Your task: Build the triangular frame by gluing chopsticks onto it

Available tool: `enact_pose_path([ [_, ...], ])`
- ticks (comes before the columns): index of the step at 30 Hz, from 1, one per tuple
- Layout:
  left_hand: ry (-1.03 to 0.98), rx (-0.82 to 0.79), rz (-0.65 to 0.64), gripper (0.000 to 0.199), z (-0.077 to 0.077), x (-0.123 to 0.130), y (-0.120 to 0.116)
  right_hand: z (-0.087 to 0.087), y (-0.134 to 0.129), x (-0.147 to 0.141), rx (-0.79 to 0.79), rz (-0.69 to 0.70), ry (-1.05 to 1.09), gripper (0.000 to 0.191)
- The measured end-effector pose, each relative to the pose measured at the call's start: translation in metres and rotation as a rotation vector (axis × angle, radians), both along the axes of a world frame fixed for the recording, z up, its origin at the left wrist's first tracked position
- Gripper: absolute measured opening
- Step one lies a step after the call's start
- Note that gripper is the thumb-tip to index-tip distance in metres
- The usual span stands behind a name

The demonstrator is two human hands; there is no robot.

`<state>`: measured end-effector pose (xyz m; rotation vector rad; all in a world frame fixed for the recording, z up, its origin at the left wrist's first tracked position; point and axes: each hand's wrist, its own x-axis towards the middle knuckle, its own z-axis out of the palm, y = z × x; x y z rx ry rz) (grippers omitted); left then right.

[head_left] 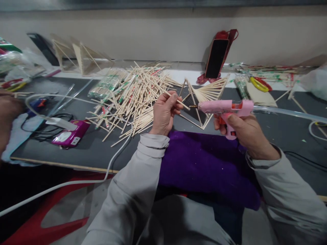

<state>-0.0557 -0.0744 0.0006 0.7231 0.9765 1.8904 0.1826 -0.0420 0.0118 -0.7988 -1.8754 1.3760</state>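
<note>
1. On my feed, the left hand [165, 112] is closed, pinching a wooden stick [182, 103] between thumb and fingers, above the worktop [102, 154].
2. My view shows the right hand [246, 131] wrapped around a pink glue gun [217, 106]; its nozzle points left, right by the stick's near end. I can't tell whether they touch.
3. Just beyond the glue gun I see a stick frame [201, 123] and a twisted fan of sticks [213, 92].
4. I see a loose heap of sticks [143, 88] beyond and left of the left hand.
5. Purple cloth [204, 163] lies between the forearms.
</note>
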Motion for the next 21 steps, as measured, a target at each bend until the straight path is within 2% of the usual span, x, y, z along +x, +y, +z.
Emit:
enact_pose_path([
  [7, -0.018, -0.034, -0.027, 0.015, 0.007, 0.001, 0.001, 0.012, 0.003, 0.000, 0.054, -0.020, 0.059, 0.042],
  [11, 0.009, -0.039, -0.066, 0.017, 0.007, 0.003, 0.000, 0.020, 0.015, 0.012, 0.024, -0.176, 0.157, 0.045],
  [14, 0.016, -0.025, -0.089, 0.025, 0.004, 0.006, 0.000, 0.026, 0.040, 0.032, 0.024, -0.347, 0.291, 0.047],
  [17, 0.018, -0.019, -0.116, 0.030, 0.003, 0.007, 0.001, 0.028, 0.078, 0.058, 0.040, -0.539, 0.406, 0.038],
  [21, 0.032, -0.034, -0.134, 0.032, 0.002, 0.007, 0.001, 0.022, 0.124, 0.091, -0.129, -0.777, 0.265, 0.029],
])
